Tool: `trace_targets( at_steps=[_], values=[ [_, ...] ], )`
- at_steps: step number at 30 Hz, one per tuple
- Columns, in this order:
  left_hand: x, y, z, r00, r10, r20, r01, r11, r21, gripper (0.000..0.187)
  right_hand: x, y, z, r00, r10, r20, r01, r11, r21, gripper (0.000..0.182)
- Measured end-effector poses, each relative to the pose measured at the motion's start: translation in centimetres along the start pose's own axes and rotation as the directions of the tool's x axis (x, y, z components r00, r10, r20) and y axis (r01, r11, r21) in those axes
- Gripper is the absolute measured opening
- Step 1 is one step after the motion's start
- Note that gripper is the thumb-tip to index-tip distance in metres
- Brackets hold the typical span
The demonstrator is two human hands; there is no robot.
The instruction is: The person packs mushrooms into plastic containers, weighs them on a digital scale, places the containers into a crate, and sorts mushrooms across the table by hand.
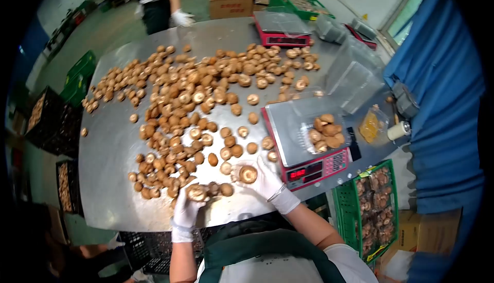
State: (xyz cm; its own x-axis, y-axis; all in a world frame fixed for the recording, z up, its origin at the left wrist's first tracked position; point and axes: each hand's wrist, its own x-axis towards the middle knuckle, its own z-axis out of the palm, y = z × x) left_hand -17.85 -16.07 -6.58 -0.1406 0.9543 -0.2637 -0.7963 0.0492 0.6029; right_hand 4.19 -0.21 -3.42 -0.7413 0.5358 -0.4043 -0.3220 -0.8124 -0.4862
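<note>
Brown shiitake mushrooms [188, 79] lie loose in a wide pile over the metal table [110, 180]. My left hand [185, 212], in a white glove, grips a mushroom [196, 193] by the near edge; more mushrooms [225, 189] sit just right of it. In my gloved right hand [265, 181] is another mushroom [248, 174], its pale underside facing up. Right of that hand stands a red-framed scale [288, 128] with a lit red display. On its plate is a clear plastic container [304, 141] holding several mushrooms.
A second scale [282, 25] stands at the far edge. Clear plastic containers [355, 84] are stacked at the right. A green crate [350, 216] of packed mushrooms is by my right side, with black crates [51, 123] at left. Another person [154, 0] stands beyond the table.
</note>
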Motion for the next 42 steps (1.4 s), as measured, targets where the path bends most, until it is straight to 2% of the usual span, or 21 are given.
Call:
trace_targets(
  at_steps=[4,6,7,8,9,10,11,12,14,15,16,18,22,25,28,32,36,38,39,41,42],
  values=[
    [0.7,-1.4,0.9,0.979,0.134,-0.153,-0.135,0.991,0.002,0.048,-4.5,-3.3,-2.9,0.990,-0.088,0.108,0.112,0.966,-0.234,0.066],
    [0.7,-2.2,1.5,0.946,0.225,-0.234,-0.247,0.967,-0.069,0.041,-6.9,-6.4,-4.4,0.962,-0.236,0.141,0.274,0.835,-0.478,0.067],
    [0.1,-2.4,0.3,0.933,0.266,-0.243,-0.287,0.956,-0.054,0.041,-8.4,-8.3,-5.1,0.960,-0.279,0.030,0.252,0.810,-0.529,0.068],
    [-0.5,-2.6,-0.8,0.915,0.312,-0.255,-0.331,0.943,-0.037,0.040,-9.3,-10.6,-5.4,0.913,-0.408,0.006,0.298,0.657,-0.693,0.069],
    [-1.3,-2.5,0.3,0.858,0.380,-0.346,-0.398,0.917,0.023,0.040,-10.2,-13.1,-6.9,0.882,-0.466,0.064,0.416,0.711,-0.567,0.068],
    [-2.2,-2.3,1.4,0.785,0.446,-0.429,-0.453,0.887,0.092,0.041,-10.6,-15.2,-7.9,0.801,-0.599,0.017,0.467,0.606,-0.644,0.063],
    [-4.0,-1.9,-1.8,0.872,0.414,-0.261,-0.439,0.897,-0.043,0.042,-11.3,-17.4,-7.1,0.737,-0.675,0.040,0.526,0.535,-0.660,0.058],
    [-5.3,-2.2,-4.3,0.863,0.461,-0.208,-0.496,0.851,-0.173,0.049,-11.8,-18.8,-7.2,0.692,-0.722,-0.023,0.472,0.475,-0.743,0.054],
    [-7.9,-3.3,-5.3,0.673,0.502,-0.544,-0.710,0.643,-0.286,0.055,-10.8,-20.8,-8.4,0.553,-0.796,0.248,0.507,0.084,-0.858,0.045],
    [-9.9,-4.3,-9.4,0.686,0.535,-0.494,-0.709,0.643,-0.289,0.060,-10.3,-21.4,-8.7,0.558,-0.748,0.360,0.519,-0.024,-0.855,0.041],
    [-10.0,-4.8,-8.1,0.681,0.541,-0.493,-0.714,0.640,-0.284,0.060,-9.9,-21.7,-8.7,0.561,-0.685,0.465,0.531,-0.134,-0.837,0.036],
    [-10.2,-6.3,-5.2,0.511,0.397,-0.762,-0.805,0.532,-0.263,0.061,-9.6,-22.2,-9.0,0.623,-0.664,0.414,0.525,-0.038,-0.850,0.031],
    [-9.3,-9.2,-2.6,0.705,0.431,-0.564,-0.606,0.779,-0.163,0.057,-10.1,-24.4,-10.6,0.528,-0.781,0.334,0.421,-0.101,-0.901,0.022],
    [-6.0,-9.6,3.8,0.701,0.420,-0.577,-0.424,0.895,0.136,0.053,-10.7,-26.4,-12.7,0.506,-0.832,0.228,0.390,-0.016,-0.921,0.023],
    [-2.1,-9.7,9.9,0.742,0.438,-0.507,-0.165,0.853,0.495,0.048,-11.7,-27.1,-12.5,0.503,-0.844,0.184,0.361,0.012,-0.932,0.022],
    [3.7,-11.0,15.2,0.864,0.388,-0.320,-0.054,0.703,0.709,0.035,-11.5,-26.5,-12.7,0.515,-0.792,0.328,0.363,-0.146,-0.921,0.025],
    [8.3,-12.8,18.3,0.954,0.259,-0.149,-0.065,0.665,0.744,0.028,-8.8,-28.0,-14.5,0.545,-0.814,0.201,0.314,-0.024,-0.949,0.038],
    [9.7,-14.3,20.0,0.983,0.176,-0.061,-0.094,0.751,0.654,0.032,-6.2,-28.7,-16.3,0.618,-0.786,-0.026,0.155,0.153,-0.976,0.047],
    [10.2,-15.1,21.3,0.989,0.130,-0.067,-0.065,0.803,0.593,0.036,-4.9,-29.1,-17.2,0.607,-0.794,-0.032,0.152,0.156,-0.976,0.047],
    [11.1,-16.0,22.4,1.000,-0.012,-0.028,0.024,0.867,0.497,0.049,-3.0,-29.5,-18.3,0.810,-0.570,-0.138,0.160,0.441,-0.883,0.053],
    [11.6,-16.3,22.4,0.996,-0.091,0.025,0.071,0.893,0.444,0.054,-3.1,-29.5,-17.8,0.804,-0.578,-0.141,0.162,0.441,-0.883,0.053]
  ],
)
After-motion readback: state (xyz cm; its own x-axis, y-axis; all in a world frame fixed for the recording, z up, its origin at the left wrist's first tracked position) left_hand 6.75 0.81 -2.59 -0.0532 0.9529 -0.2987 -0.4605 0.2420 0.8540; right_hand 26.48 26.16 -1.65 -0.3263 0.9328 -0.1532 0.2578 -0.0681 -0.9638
